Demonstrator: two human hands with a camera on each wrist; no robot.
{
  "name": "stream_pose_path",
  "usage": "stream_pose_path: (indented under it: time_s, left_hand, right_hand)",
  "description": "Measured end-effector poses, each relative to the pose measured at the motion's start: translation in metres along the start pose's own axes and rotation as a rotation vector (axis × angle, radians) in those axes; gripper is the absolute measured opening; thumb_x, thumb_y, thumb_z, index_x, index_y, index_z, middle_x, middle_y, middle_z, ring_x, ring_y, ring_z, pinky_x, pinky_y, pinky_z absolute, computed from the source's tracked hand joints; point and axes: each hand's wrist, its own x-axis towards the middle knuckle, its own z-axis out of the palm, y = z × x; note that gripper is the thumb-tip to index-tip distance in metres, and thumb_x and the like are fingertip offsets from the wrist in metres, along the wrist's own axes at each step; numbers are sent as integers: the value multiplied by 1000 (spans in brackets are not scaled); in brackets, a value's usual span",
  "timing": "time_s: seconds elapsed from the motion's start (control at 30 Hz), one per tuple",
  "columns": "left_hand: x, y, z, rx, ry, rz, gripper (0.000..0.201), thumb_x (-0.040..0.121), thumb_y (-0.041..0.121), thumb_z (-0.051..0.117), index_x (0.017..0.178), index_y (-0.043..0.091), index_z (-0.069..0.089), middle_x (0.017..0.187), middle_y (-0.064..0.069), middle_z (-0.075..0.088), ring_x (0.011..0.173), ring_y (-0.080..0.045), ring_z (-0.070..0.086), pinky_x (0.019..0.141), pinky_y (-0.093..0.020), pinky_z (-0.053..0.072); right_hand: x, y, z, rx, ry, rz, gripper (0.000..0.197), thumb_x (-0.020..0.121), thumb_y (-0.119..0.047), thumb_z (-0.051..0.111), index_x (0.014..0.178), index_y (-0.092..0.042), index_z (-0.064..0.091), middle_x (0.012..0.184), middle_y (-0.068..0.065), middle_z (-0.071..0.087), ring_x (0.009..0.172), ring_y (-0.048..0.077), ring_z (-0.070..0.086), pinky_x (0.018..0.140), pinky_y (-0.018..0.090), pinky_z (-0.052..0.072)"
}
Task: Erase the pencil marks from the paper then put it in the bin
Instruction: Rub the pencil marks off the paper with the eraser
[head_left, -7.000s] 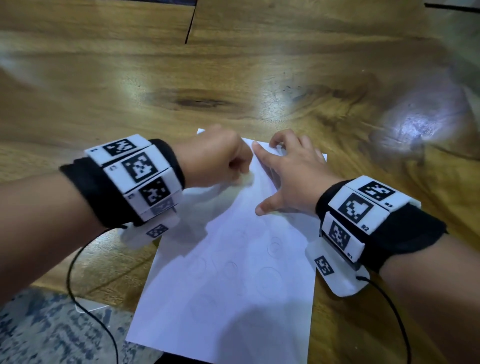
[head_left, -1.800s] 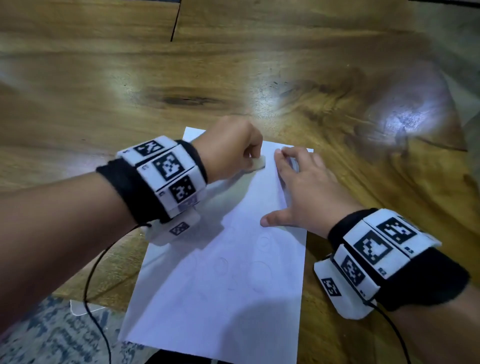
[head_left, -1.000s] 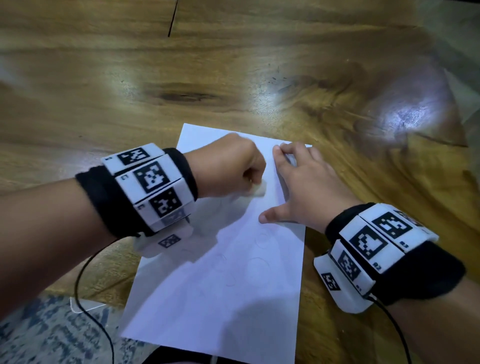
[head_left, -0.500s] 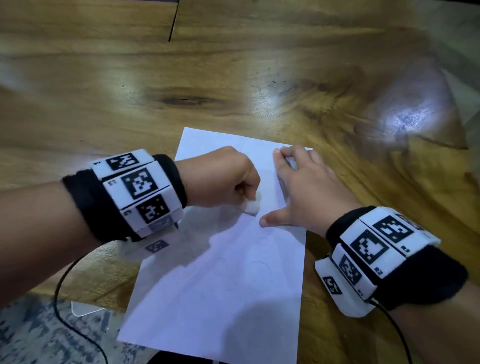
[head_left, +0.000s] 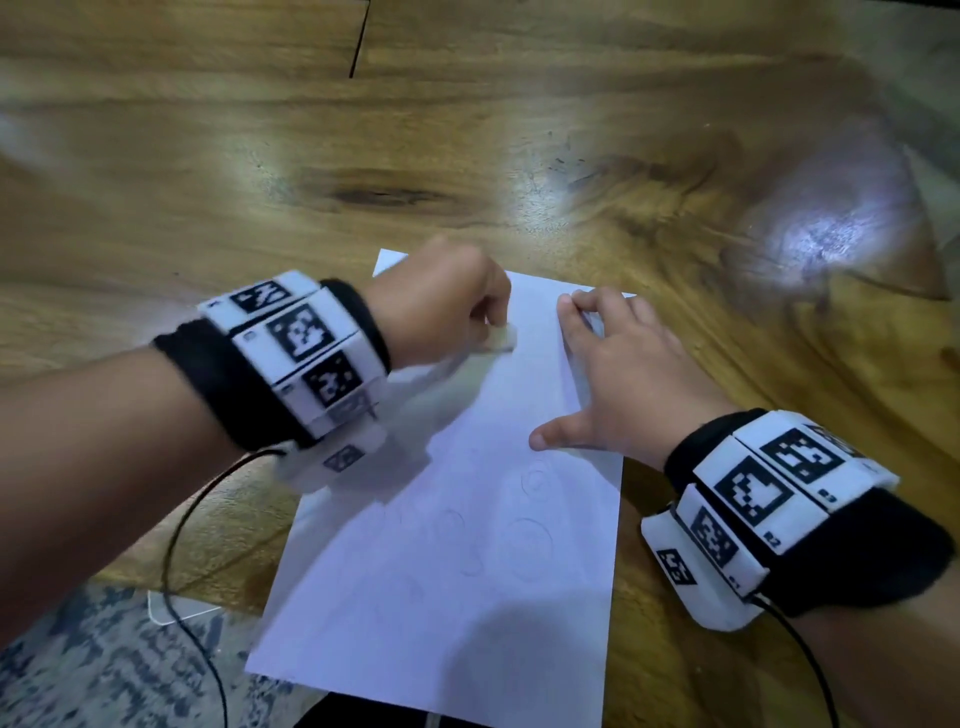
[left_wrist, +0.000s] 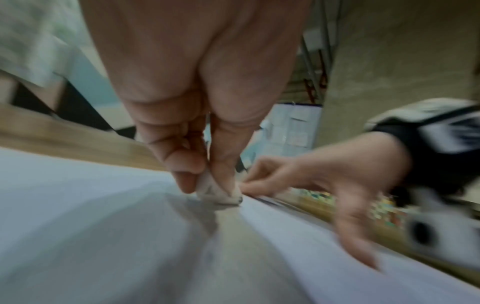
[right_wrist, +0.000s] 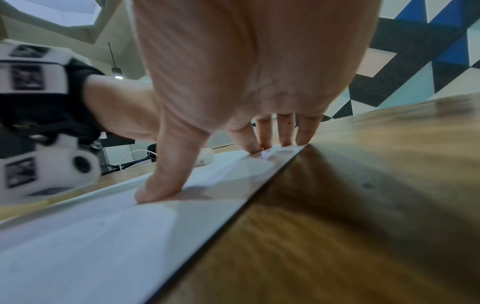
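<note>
A white sheet of paper (head_left: 457, 571) lies on the wooden table (head_left: 467, 156), its near end hanging over the table's front edge. Faint pencil circles (head_left: 530, 545) show on its lower half. My left hand (head_left: 441, 312) pinches a small white eraser (head_left: 501, 338) and presses it on the paper's upper part; in the left wrist view the eraser (left_wrist: 218, 191) sits between thumb and fingers against the paper (left_wrist: 78, 226). My right hand (head_left: 618, 374) lies flat with spread fingers on the sheet's right edge, holding the paper (right_wrist: 91, 236) down with thumb and fingertips (right_wrist: 262, 144).
The table stretches far and to both sides with bare wood. Below its front edge lies a grey patterned carpet (head_left: 78, 670). Black cables (head_left: 171, 561) run from both wrist bands. No bin is in view.
My left hand has moved the eraser up the sheet, away from me, after stroking down toward me. The right hand has stayed pressed on the paper's right edge.
</note>
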Motion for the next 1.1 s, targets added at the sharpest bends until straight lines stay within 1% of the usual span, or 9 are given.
stream_pose_path:
  time_s: [0.1, 0.17, 0.27, 0.37, 0.47, 0.63, 0.87, 1.0, 1.1]
  left_hand:
    - [2, 2, 3, 11, 79, -25, 7, 75, 13, 66, 78, 8, 67, 80, -8, 67, 71, -19, 47, 57, -23, 25]
    - [-16, 2, 9, 13, -34, 38, 5, 74, 11, 65, 70, 12, 65, 68, -2, 59, 64, -17, 46, 53, -21, 26]
    - [-29, 2, 12, 7, -213, 73, 0, 73, 15, 68, 73, 15, 68, 63, 9, 50, 59, -5, 45, 52, -4, 31]
    - [-7, 3, 3, 4, -53, 14, 6, 74, 13, 67, 79, 12, 69, 70, 3, 58, 68, -15, 50, 52, -22, 26]
    - [5, 6, -1, -1, 79, -34, 8, 75, 10, 64, 82, 8, 68, 78, -6, 62, 72, -18, 47, 54, -23, 20]
    - [-28, 15, 13, 11, -144, 83, 8, 76, 17, 62, 71, 11, 62, 72, -6, 57, 70, -22, 49, 55, -25, 29]
    - [-33, 18, 19, 40, -97, 5, 27, 79, 12, 56, 58, 21, 41, 68, 0, 45, 68, -22, 44, 58, -30, 32]
    - [-19, 22, 4, 0, -177, -71, 9, 72, 17, 65, 64, 21, 61, 54, 13, 46, 54, -4, 43, 50, -12, 30]
    - [11, 27, -9, -120, -54, -122, 11, 68, 14, 66, 78, 12, 69, 53, 11, 49, 51, -5, 45, 52, -15, 38]
  right_hand:
    - [0, 0, -1, 3, 2, 1, 119, 61, -69, 67, 149, -17, 6, 144, -3, 14, 131, 19, 17, 108, 31, 23]
    - [0, 0, 0, 3, -1, -2, 119, 61, -70, 66, 149, -18, 6, 144, -3, 13, 131, 19, 17, 108, 30, 23]
    - [0, 0, 0, 2, -3, -4, 119, 61, -70, 66, 149, -18, 5, 145, -3, 12, 131, 19, 16, 108, 30, 23]
    - [0, 0, 0, 12, 1, 1, 119, 61, -69, 66, 149, -18, 5, 145, -4, 12, 131, 18, 15, 109, 30, 22]
    - [-1, 0, 0, 26, 1, 6, 119, 62, -68, 67, 149, -19, 5, 145, -5, 12, 131, 19, 15, 108, 30, 22]
    - [-1, 1, 0, 38, 10, -2, 119, 62, -67, 68, 150, -18, 4, 147, -5, 9, 133, 18, 11, 110, 30, 20]
    - [-10, 21, 6, 161, -12, 55, 121, 65, -60, 72, 150, -20, -4, 156, -12, -13, 143, 11, -12, 118, 30, 6]
    - [-14, 22, 10, 90, 1, 47, 120, 66, -67, 65, 150, -22, -7, 157, -11, -16, 143, 11, -19, 116, 32, -10]
    - [-14, 22, 9, 43, 12, 59, 119, 66, -72, 60, 150, -22, -7, 157, -11, -15, 142, 11, -22, 114, 37, -16]
